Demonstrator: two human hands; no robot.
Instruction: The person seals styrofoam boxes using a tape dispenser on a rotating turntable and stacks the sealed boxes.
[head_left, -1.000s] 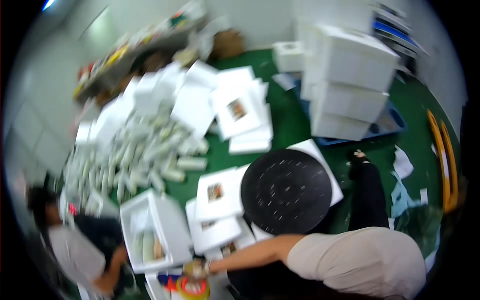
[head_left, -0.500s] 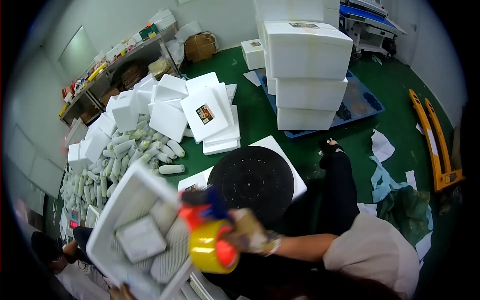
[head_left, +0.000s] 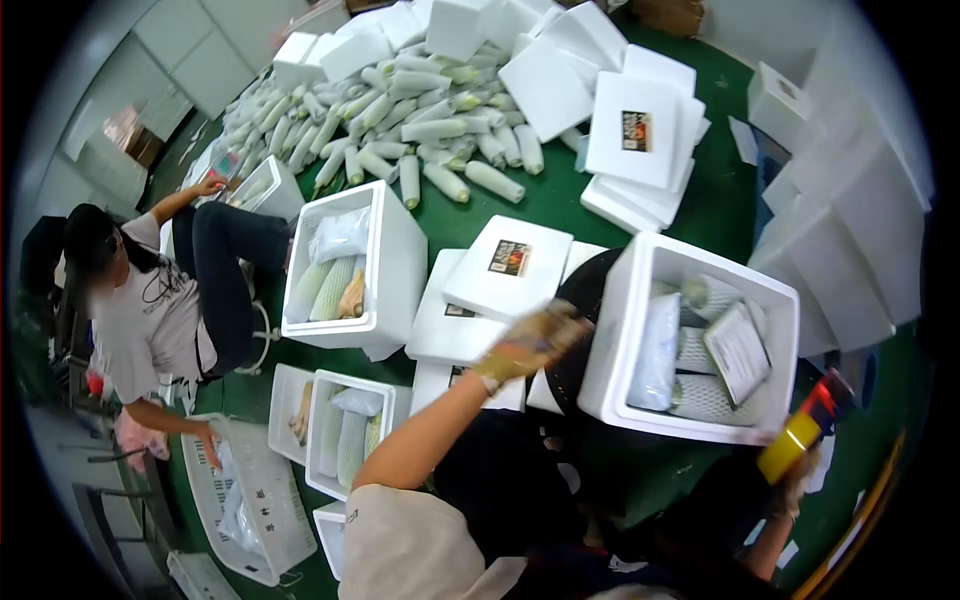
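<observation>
My right hand [head_left: 792, 488], gloved, grips a tape dispenser [head_left: 805, 425] with a roll of yellow tape, at the right of the head view. Beside it is an open white foam box [head_left: 622, 345] standing on a black round turntable [head_left: 570, 375]. Inside the box lie several net-wrapped pieces, a clear bag [head_left: 656, 350] and a white labelled packet [head_left: 737, 352]. My left hand [head_left: 535, 342], also gloved, is slightly smeared by motion, left of the box and apart from it. Its fingers stretch out with nothing in them. Under it lie white foam lids [head_left: 508, 258].
A co-worker [head_left: 155, 300] sits at left, one hand in a white plastic basket [head_left: 290, 530]. Several filled foam boxes [head_left: 395, 285] stand between us. Behind lies a heap of net-wrapped produce [head_left: 440, 130] with foam lids. Stacked foam boxes [head_left: 870, 230] rise at right.
The view has swung left. The filled foam box has come onto the turntable. My right hand with the tape dispenser is now right of the box, and my left hand has come into view.
</observation>
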